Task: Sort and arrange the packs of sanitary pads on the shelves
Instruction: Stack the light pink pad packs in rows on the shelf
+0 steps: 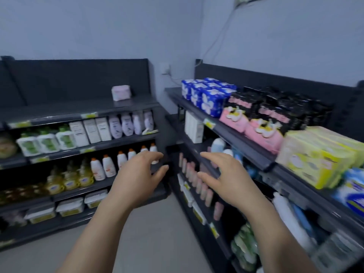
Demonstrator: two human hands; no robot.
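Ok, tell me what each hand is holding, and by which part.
Nothing is held. The left hand and the right hand are both in the air in front of the shelves, fingers spread and loosely bent, touching no pack.

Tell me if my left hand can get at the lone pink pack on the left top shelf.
Probably yes. The left hand is open and holds nothing, and the pink pack stands alone on the top shelf with nothing in front of it. It sits higher and farther back, though.
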